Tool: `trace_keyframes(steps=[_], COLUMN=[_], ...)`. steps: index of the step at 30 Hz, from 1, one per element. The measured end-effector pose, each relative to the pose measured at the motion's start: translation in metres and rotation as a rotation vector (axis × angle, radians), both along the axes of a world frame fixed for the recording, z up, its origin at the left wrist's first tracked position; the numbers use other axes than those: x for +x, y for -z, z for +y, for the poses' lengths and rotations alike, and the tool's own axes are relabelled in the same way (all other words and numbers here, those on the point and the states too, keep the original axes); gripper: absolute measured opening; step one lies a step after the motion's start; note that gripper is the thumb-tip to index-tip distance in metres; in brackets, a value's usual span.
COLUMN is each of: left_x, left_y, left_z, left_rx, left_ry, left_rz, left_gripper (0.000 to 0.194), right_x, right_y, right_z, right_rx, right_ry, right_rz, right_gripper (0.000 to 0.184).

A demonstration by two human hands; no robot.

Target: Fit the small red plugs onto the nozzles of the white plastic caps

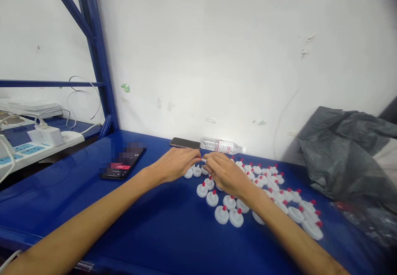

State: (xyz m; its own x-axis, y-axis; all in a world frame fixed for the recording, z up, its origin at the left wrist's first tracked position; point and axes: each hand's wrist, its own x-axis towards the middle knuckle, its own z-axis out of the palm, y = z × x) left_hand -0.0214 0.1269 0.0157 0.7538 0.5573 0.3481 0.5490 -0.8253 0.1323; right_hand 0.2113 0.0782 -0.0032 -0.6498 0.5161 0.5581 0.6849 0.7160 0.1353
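Observation:
My left hand point(176, 164) and my right hand point(226, 173) meet over the blue table point(149, 225), fingertips pinched together on a small white cap point(204, 160) between them. Right below and to the right lie several white caps with red tips point(221, 214), standing in loose rows. A few plain white caps point(196, 171) sit just under my left fingers. Both hands are closed in a pinch; how much of the cap each holds is hidden by the fingers.
A black phone point(122, 163) with a lit screen lies left of my hands; a second phone point(185, 143) and a lying water bottle point(221, 146) sit by the wall. A dark plastic bag point(344, 155) fills the right. Power strips with chargers point(43, 140) are at left.

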Motion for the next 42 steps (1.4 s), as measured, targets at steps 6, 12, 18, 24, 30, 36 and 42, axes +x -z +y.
trace_keyframes(steps=[6,12,18,24,30,36,42], left_x=[0.009,0.014,0.013,-0.001,-0.044,-0.063,-0.061], left_y=[0.01,0.005,0.002,-0.022,-0.037,-0.036,-0.027], left_z=[-0.006,-0.013,-0.011,0.0,0.021,0.027,0.035], left_rx=[0.03,0.041,0.044,0.017,-0.155,-0.422,-0.44], left_ry=[-0.024,-0.089,-0.113,-0.131,-0.382,-0.476,-0.48], left_rz=[-0.042,-0.063,-0.053,-0.011,0.154,0.31,0.317], left_gripper=[0.015,0.012,0.02,0.036,0.018,0.013,0.015], right_x=[-0.004,-0.011,-0.013,-0.01,-0.002,-0.004,-0.002], right_y=[-0.006,-0.014,-0.018,-0.011,-0.013,-0.013,-0.009], right_z=[-0.002,-0.007,-0.008,-0.004,0.014,0.027,0.022], right_rx=[0.171,0.335,0.33,0.036,-0.275,-0.435,-0.517], right_ry=[-0.031,-0.058,-0.072,0.044,0.234,0.219,0.246], right_rz=[-0.069,-0.099,-0.082,0.08,0.153,0.077,0.046], right_gripper=[0.031,0.03,0.03,0.036,0.038,0.052,0.06])
